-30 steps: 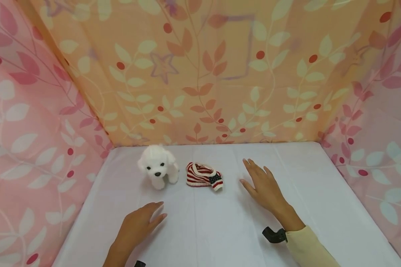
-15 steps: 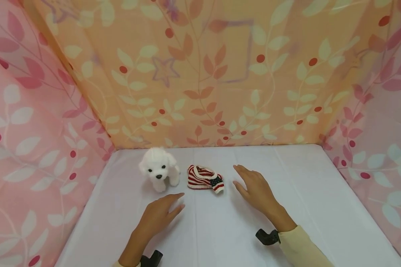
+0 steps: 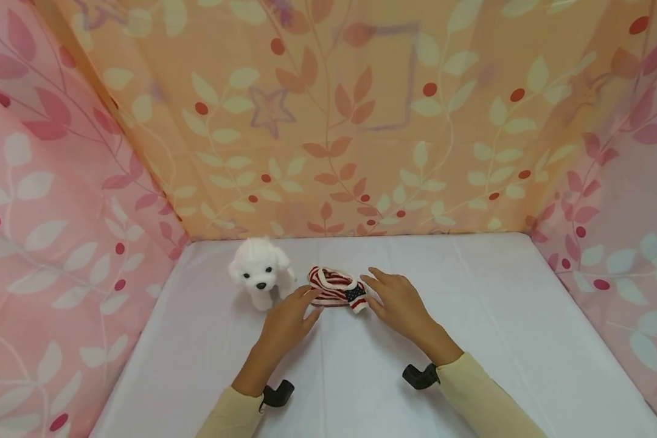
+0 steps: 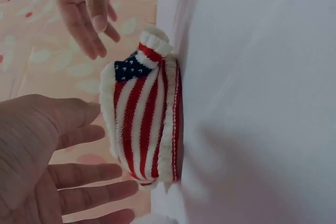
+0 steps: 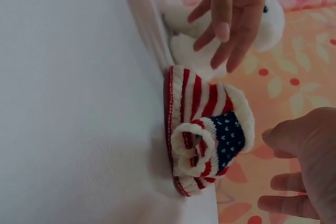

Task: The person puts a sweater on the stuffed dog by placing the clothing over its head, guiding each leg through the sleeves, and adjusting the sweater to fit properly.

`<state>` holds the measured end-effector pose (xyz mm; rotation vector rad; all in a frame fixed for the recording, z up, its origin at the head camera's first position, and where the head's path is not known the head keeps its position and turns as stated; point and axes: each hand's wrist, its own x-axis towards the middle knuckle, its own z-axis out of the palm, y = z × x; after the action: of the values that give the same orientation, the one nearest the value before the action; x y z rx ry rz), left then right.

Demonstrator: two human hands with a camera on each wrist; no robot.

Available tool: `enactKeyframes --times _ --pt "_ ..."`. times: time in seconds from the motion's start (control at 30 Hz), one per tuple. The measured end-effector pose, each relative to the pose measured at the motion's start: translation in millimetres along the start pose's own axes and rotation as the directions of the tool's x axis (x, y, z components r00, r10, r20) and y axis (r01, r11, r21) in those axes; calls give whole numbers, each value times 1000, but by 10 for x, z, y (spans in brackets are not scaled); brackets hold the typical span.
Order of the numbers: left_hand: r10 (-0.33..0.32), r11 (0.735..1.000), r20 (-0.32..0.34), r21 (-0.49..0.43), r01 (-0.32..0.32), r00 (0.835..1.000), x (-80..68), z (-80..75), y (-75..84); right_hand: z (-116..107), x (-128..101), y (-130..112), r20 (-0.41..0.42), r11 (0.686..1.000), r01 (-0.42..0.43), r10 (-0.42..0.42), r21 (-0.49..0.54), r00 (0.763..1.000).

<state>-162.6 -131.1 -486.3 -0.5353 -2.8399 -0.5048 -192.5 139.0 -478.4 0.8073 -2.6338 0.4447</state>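
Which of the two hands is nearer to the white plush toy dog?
The left. The left hand lies just beside the white plush toy dog, toward the person, apart from it. The right hand is farther away, beyond the red-and-white striped knitted garment.

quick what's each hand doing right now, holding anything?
Left hand: open, fingers straight, beside the striped sweater, holding nothing.
Right hand: open, fingers spread, at the sweater's other side, holding nothing.

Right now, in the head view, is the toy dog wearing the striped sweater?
No. The striped sweater lies on the white table beside the toy dog, which is bare.
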Motion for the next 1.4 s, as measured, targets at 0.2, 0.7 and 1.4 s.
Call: enactKeyframes --times 0.2,0.7,1.4 --pt "-7 1000 -85 3 7 996 223 99 35 82 110 -50 10 1000 12 -11 -10 1000" --pt "-131 991 -141 -29 128 981 598 233 96 234 201 -62 2 999 9 -9 31 1000" --pt "-204 971 -113 -147 187 972 628 208 127 251 194 -58 4 993 -54 54 106 999"
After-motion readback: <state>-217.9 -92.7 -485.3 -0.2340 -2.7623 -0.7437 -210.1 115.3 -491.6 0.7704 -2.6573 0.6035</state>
